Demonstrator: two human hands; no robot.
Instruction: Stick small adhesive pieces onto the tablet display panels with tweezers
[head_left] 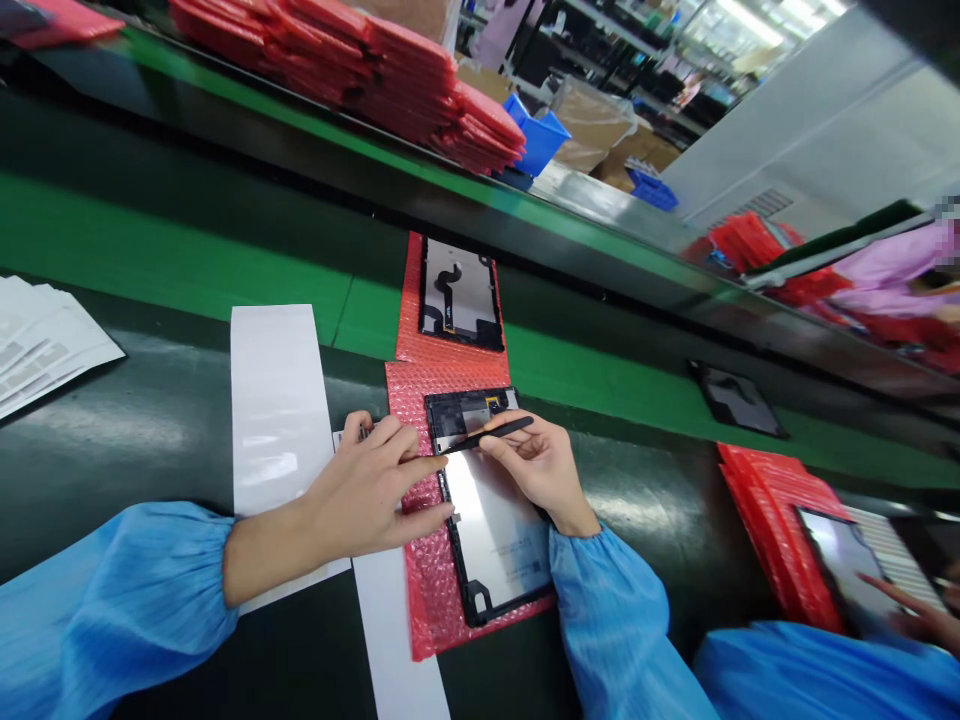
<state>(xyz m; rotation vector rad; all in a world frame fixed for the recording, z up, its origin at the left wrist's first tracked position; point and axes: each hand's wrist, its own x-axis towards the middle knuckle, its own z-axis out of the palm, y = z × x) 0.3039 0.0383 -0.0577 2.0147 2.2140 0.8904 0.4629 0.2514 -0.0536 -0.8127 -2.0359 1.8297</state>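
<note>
Left hand (367,495) lies flat, steadying the thin, probably fragile panel (495,525), best held by its edges; right hand (538,468) pinches a black stick (499,432).

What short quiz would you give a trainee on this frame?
1. True or false: the right hand holds a black tool in a pinch grip.
2. The framed panel under the hands lies on: A) white paper, B) red bubble wrap, C) a blue bin.
3. Which hand holds nothing and rests its fingers at the panel's edge?
Key: 1 true; 2 B; 3 the left hand.
</note>
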